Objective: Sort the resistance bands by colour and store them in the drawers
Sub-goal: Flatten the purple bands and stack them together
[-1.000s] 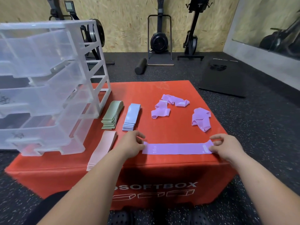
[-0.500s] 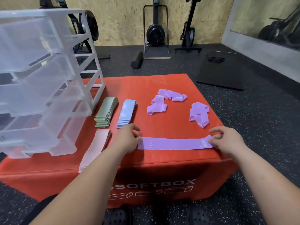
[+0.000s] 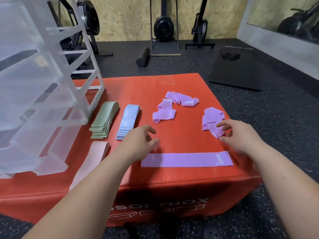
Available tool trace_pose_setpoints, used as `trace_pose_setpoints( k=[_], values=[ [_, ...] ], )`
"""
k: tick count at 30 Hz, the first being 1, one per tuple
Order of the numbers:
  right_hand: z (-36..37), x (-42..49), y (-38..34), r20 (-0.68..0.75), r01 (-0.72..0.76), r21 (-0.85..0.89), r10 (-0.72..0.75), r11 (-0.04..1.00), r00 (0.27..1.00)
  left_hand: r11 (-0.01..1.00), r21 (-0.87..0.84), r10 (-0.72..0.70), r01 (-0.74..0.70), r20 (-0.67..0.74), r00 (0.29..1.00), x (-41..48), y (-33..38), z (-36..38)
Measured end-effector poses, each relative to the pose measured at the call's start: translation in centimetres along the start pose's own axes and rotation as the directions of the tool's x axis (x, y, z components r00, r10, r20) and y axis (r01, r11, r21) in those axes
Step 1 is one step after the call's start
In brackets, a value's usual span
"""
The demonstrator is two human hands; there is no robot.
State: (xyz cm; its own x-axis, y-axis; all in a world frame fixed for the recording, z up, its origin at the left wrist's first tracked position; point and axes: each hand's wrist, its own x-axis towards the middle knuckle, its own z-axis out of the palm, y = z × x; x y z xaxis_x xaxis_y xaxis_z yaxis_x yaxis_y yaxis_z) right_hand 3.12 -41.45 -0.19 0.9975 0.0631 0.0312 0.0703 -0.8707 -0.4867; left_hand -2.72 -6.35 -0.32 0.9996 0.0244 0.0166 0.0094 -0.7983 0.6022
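On the red box [image 3: 181,180], near its front edge, one flat purple band [image 3: 187,159] lies straightened, with nobody holding it. Left hand [image 3: 138,142] hovers just past its left end, fingers loosely curled and apart, gripping nothing. Right hand [image 3: 241,133] is at the crumpled band [image 3: 212,121], fingers spread, thumb and forefinger apart around its near corner; contact cannot be told. Two more crumpled purple bands [image 3: 164,111] sit mid-box. Green stack [image 3: 105,121], blue stack [image 3: 128,121] and pink stack [image 3: 93,159] lie beside the drawers [image 3: 43,100]; what the drawers hold is hard to tell.

Risks, judged: the flat band sits close to the edge, between both forearms, so a wrist pulling back could skew it or sweep it off. The left forearm crosses over the pink stack and could nudge it. The crumpled band is twisted, so a one-corner pinch may lift it knotted. A stretched loop could snap back and scatter its neighbours. A band laid askew would spoil the purple pile.
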Motion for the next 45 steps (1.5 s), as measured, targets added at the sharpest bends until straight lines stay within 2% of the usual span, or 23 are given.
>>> trace_pose_setpoints(
  k=[5,8,9,11,13,15,17,19,21,22,23,24,25,26,28,41,45],
  values=[
    [1.1,2.0,0.7,0.024,0.009,-0.241,-0.003,0.970,1.000,0.997,0.029,0.065,-0.067,0.058,0.996,1.0,0.3,0.8],
    [1.0,2.7,0.3,-0.084,-0.014,-0.248,-0.007,0.969,0.996,0.995,0.044,0.081,-0.084,0.072,0.994,1.4,0.1,1.0],
    [0.7,3.0,-0.3,-0.124,-0.008,-0.181,-0.015,0.983,0.992,0.995,0.044,0.086,-0.090,0.067,0.994,1.6,0.0,1.0],
    [0.1,3.5,-1.7,-0.190,-0.007,0.061,0.018,0.998,0.982,0.995,0.022,0.101,-0.102,0.040,0.994,1.9,0.1,1.0],
    [-0.5,3.8,-3.4,-0.235,0.032,0.326,0.048,0.945,0.971,0.992,-0.024,0.126,-0.126,-0.013,0.992,2.2,0.3,1.0],
    [-1.0,3.7,-5.2,-0.254,0.125,0.565,0.029,0.815,0.967,0.984,-0.077,0.153,-0.159,-0.088,0.984,2.4,0.9,1.0],
    [-1.8,3.1,-7.3,-0.262,0.226,0.759,-0.030,0.610,0.964,0.975,-0.113,0.174,-0.192,-0.155,0.973,2.4,1.5,1.0],
    [-2.6,2.6,-8.6,-0.282,0.278,0.833,-0.066,0.478,0.957,0.968,-0.123,0.192,-0.217,-0.189,0.963,2.5,1.8,1.0],
    [-2.6,2.7,-8.2,-0.279,0.290,0.804,-0.102,0.519,0.955,0.967,-0.119,0.198,-0.223,-0.194,0.961,2.4,1.8,1.2],
    [-2.4,2.9,-7.5,-0.257,0.280,0.735,-0.128,0.618,0.958,0.970,-0.113,0.194,-0.217,-0.187,0.963,2.4,1.6,1.3],
    [-2.1,3.2,-6.4,-0.219,0.263,0.596,-0.161,0.759,0.962,0.973,-0.102,0.189,-0.209,-0.174,0.967,2.4,1.5,1.4],
    [-1.6,3.5,-5.1,-0.152,0.218,0.383,-0.171,0.897,0.973,0.976,-0.086,0.184,-0.199,-0.156,0.970,2.4,1.3,1.5],
    [-1.3,3.5,-4.0,-0.052,0.154,0.170,-0.148,0.973,0.988,0.979,-0.070,0.182,-0.192,-0.137,0.974,2.3,1.1,1.6],
    [-1.0,3.3,-3.2,0.064,0.095,0.007,-0.095,0.995,0.993,0.981,-0.057,0.179,-0.187,-0.120,0.976,2.3,0.9,1.6],
    [-0.6,3.0,-2.3,0.195,0.030,-0.122,-0.006,0.992,0.981,0.984,-0.037,0.169,-0.172,-0.089,0.982,2.4,0.7,1.7],
    [0.4,3.4,-1.2,0.118,-0.036,-0.016,0.038,0.999,0.992,0.985,0.032,0.173,-0.172,-0.034,0.984,2.7,1.4,2.9],
    [1.3,3.5,-1.1,-0.015,-0.035,-0.050,0.034,0.998,0.999,0.983,0.032,0.179,-0.178,-0.038,0.983,2.9,1.8,3.2]
  ],
)
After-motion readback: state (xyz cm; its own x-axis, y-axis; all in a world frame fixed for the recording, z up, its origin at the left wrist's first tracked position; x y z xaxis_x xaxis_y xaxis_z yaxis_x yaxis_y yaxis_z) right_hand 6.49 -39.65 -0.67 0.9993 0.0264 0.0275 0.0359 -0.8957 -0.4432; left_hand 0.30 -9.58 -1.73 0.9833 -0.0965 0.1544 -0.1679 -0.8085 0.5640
